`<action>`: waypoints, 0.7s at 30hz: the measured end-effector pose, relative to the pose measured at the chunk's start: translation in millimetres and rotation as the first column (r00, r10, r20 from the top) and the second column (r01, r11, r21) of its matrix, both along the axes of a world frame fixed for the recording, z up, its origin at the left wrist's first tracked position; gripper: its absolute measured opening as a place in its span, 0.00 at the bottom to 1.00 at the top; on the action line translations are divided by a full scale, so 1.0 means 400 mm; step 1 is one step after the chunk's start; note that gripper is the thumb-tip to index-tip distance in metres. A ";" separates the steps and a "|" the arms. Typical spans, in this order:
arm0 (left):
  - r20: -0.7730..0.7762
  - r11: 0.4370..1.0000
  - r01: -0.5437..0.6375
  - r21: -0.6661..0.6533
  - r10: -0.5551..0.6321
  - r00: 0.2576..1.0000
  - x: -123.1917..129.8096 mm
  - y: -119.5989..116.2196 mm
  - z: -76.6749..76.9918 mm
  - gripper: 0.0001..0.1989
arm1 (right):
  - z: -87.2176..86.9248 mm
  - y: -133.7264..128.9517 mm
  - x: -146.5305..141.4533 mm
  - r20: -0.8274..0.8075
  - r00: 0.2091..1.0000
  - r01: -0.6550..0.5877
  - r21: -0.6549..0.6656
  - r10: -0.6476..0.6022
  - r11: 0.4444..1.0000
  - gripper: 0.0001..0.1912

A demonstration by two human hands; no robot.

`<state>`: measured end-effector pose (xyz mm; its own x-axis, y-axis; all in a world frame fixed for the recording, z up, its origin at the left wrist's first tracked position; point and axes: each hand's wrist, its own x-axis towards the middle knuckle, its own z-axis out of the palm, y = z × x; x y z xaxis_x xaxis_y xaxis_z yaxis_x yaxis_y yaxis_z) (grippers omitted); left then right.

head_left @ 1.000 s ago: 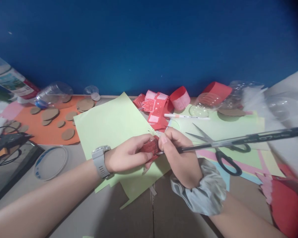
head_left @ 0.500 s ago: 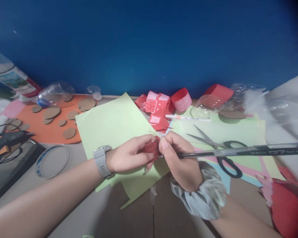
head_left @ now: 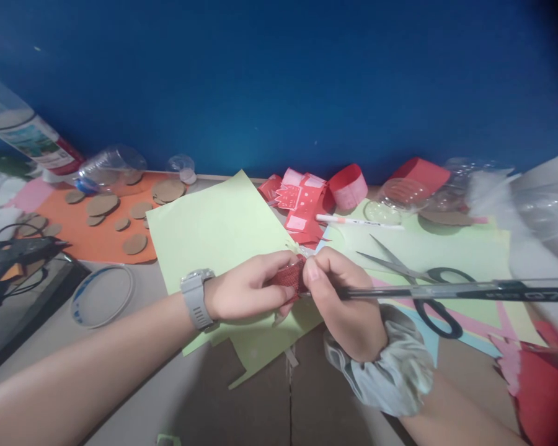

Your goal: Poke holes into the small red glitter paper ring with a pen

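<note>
Between the fingers of my left hand [head_left: 246, 290] is a small dark-red piece with a woven or mesh-like surface [head_left: 292, 275]. My right hand [head_left: 341, 303] holds a pen [head_left: 451, 290], whose dark barrel points out to the right past the palm. The thumb and forefinger of that hand also pinch at the right end of the red piece, where some pale shreds [head_left: 302, 249] stick up. Fingers cover much of the piece. Beneath both hands lies light-green paper [head_left: 214, 223] with a cut lower edge.
Black-handled scissors [head_left: 411, 275] lie open on coloured sheets at right, with a white marker [head_left: 358, 222] behind. Red paper shapes [head_left: 302, 201] stand along the blue wall [head_left: 279, 87]. Cardboard discs [head_left: 102, 205] rest on orange paper at left, near a tape ring [head_left: 103, 296] and plastic bottles.
The whole view has shifted slightly, so things appear a little further right. Both hands keep their hold on the red piece and the pen, with barely any change in the fingers.
</note>
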<state>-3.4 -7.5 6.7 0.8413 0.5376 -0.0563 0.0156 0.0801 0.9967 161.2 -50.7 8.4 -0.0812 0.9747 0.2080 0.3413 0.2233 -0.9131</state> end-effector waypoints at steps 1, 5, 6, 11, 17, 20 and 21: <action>-0.002 1.000 0.000 0.008 0.000 1.000 0.000 0.000 0.000 0.03 | 0.000 0.000 0.000 0.000 1.000 0.003 0.006 -0.003 1.000 0.16; -0.010 1.000 -0.005 0.026 0.006 1.000 0.000 0.001 -0.001 0.03 | 0.000 0.000 -0.001 0.005 1.000 0.001 -0.008 -0.001 1.000 0.16; -0.008 1.000 -0.005 0.022 0.005 1.000 0.000 0.001 -0.001 0.03 | 0.001 0.000 -0.001 0.006 1.000 -0.002 -0.015 0.002 1.000 0.16; -0.003 1.000 -0.007 -0.001 0.007 1.000 0.001 0.001 0.003 0.04 | 0.002 0.000 -0.001 0.013 1.000 0.003 -0.011 -0.003 1.000 0.16; -0.012 1.000 -0.003 0.021 0.004 1.000 0.003 0.002 0.006 0.03 | 0.002 0.000 0.000 0.009 1.000 -0.008 -0.013 0.008 1.000 0.16; -0.009 1.000 -0.003 0.016 0.003 1.000 0.002 0.002 0.005 0.03 | 0.004 0.000 0.000 0.012 1.000 0.000 -0.017 0.000 1.000 0.16; -0.009 1.000 -0.003 0.014 0.003 1.000 0.001 0.002 0.005 0.03 | 0.004 0.000 0.000 0.018 1.000 0.004 -0.017 -0.004 1.000 0.16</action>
<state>-2.8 -6.7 8.7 0.8390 0.5412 -0.0563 0.0245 0.0659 0.9975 161.1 -50.6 10.1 -0.0809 0.9784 0.1903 0.3581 0.2067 -0.9105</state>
